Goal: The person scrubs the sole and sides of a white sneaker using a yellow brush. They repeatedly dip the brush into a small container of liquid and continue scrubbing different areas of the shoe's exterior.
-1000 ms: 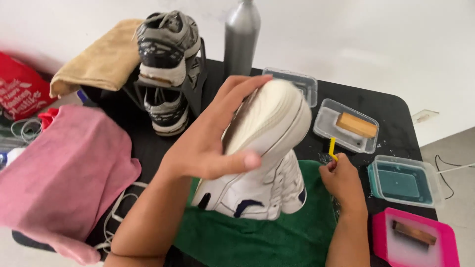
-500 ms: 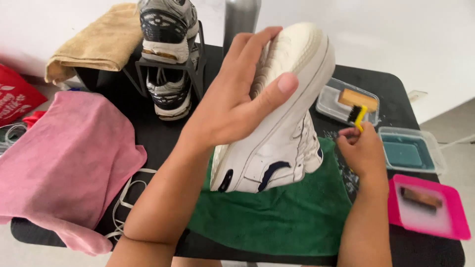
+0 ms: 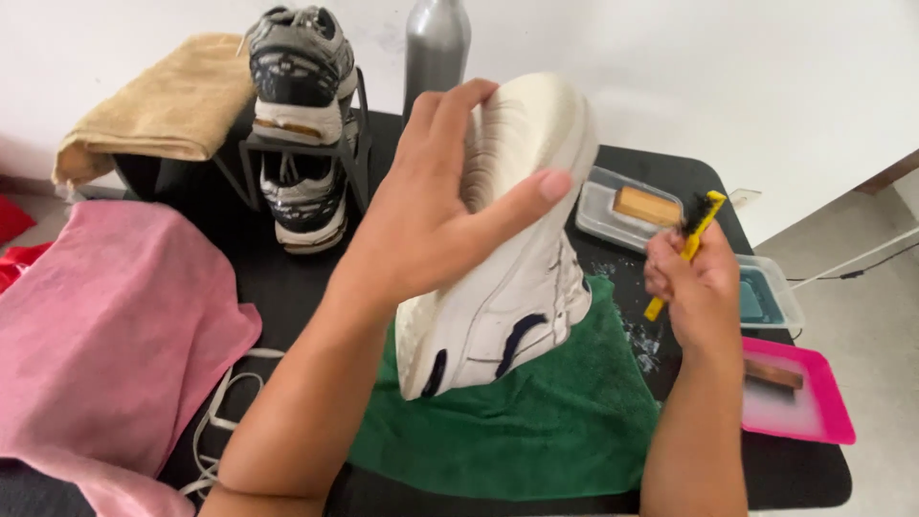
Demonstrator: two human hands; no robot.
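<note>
White sneaker (image 3: 507, 287) on green towel (image 3: 536, 421), clear tray (image 3: 613, 206) behind.

Open table (image 3: 287, 278) at nine o'clock of the shoe (image 3: 507, 287); rack (image 3: 297, 153) at eleven, trays (image 3: 613, 206) at two block passage.
</note>
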